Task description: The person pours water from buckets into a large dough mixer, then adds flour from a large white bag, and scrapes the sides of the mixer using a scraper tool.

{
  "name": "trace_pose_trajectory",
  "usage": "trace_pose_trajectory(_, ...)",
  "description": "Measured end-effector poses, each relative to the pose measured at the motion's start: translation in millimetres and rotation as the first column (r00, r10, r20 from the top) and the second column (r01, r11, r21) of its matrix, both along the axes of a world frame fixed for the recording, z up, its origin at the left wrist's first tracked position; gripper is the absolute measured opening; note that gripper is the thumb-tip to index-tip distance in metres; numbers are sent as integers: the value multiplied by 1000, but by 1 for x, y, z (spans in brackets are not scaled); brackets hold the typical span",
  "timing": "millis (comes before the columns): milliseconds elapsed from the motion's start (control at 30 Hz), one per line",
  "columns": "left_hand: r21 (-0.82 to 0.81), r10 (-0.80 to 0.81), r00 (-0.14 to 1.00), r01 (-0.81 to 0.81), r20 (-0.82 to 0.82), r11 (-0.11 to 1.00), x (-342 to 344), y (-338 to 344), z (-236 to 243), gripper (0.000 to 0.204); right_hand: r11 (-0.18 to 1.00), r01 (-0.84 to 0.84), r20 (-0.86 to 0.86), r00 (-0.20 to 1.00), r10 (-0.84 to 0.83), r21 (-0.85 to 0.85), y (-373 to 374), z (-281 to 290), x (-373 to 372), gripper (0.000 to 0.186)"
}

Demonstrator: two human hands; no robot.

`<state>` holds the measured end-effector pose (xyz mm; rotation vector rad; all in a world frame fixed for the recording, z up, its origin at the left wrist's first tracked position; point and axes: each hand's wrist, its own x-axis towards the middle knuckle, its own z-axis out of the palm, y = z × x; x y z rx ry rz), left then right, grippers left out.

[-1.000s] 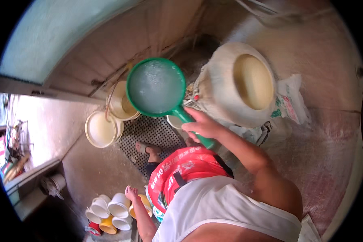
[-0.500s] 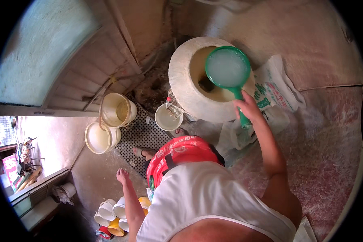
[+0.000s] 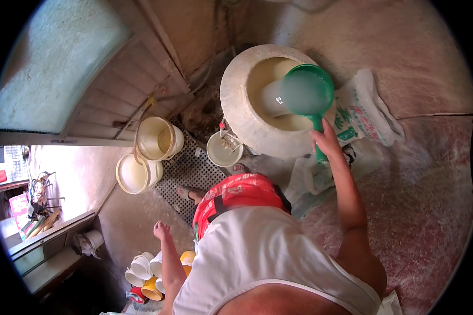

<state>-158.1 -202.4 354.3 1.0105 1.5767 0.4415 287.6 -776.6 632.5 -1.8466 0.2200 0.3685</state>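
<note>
A round green dipper (image 3: 327, 85) tilts leftward over the wide, open mouth of a stout, pale jar (image 3: 238, 100) — cloudy whitish liquid (image 3: 276, 98) spilling across the dipper's edge in a broad sheet into the jar, with more pooled inside the dipper.

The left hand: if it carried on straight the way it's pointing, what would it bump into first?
Probably the nearer cream bucket, beside the dark perforated mat, since the left hand points roughly at it. Depth is unclear, though, so the hand might pass above it.
</note>
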Motion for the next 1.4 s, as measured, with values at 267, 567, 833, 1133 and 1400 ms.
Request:
trace_pose_trajectory(267, -51, -50, 996, 54, 73, 997, -21, 9, -10, 16, 998, 0, 10, 1000, 0, -56, 5, -8, -3, 56)
trace_pose_trajectory(567, -40, -32, 999, 33, 25, 999, -14, 6, -14, 16, 978, -7, 42, 999, 16, -208, 10, -8, -8, 62)
trace_pose_trajectory(833, -47, -63, 998, 64, 32, 997, -6, 6, -15, 20, 856, -15, 135, 986, 99, -516, -4, -27, -7, 70)
trace_pose_trajectory(1133, -19, -10, 999, 9, -38, 1000, -16, -3, -21, 21, 714, 17, 272, 931, 244, -700, 12, -19, -12, 67)
trace_pose_trajectory(1400, 49, -47, 994, 52, -98, 997, -3, -6, -23, 18, 663, 39, 315, 899, 303, -748, 12, -30, -22, 66)
